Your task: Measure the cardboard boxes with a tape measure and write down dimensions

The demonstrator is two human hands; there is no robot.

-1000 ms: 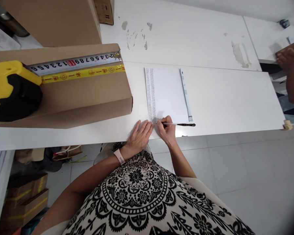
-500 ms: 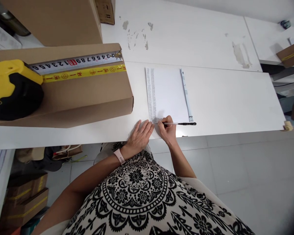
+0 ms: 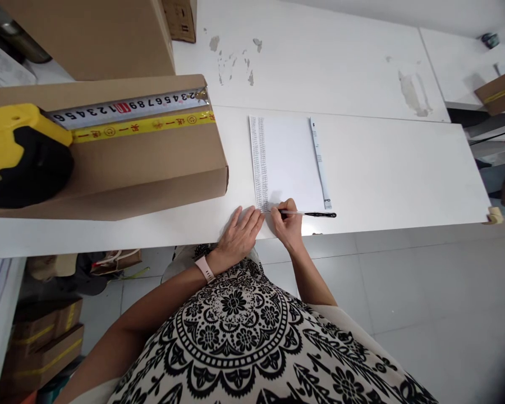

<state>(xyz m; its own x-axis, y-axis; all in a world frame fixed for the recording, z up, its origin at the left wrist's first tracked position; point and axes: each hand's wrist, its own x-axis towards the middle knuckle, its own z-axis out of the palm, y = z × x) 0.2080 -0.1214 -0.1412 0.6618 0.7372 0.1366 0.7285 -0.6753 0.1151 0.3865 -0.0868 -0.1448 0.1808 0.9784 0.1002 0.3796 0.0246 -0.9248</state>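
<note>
A white sheet of paper [image 3: 292, 160] lies on the white table, with two narrow columns of small handwriting down its left side. My right hand [image 3: 288, 223] pinches a pen [image 3: 315, 214] near its tip, at the foot of the second column. The pen's dark end points right, past the paper's lower right corner. Flat at the paper's lower left corner rests my left hand [image 3: 240, 233], its fingers stretched out and holding nothing. A pale blue printed strip [image 3: 321, 163] runs along the paper's right edge.
On the left a cardboard box [image 3: 151, 154] carries a yellow and black tape measure [image 3: 23, 154], its blade [image 3: 130, 106] drawn out along the top. A larger cardboard box [image 3: 101, 39] stands behind. The table's front edge [image 3: 404, 227] runs just below my hands. Taped boxes [image 3: 42, 348] sit at lower left.
The pen has tilted very slightly, its dark end a little lower. Both hands stay in place, and the whole view has shifted a touch.
</note>
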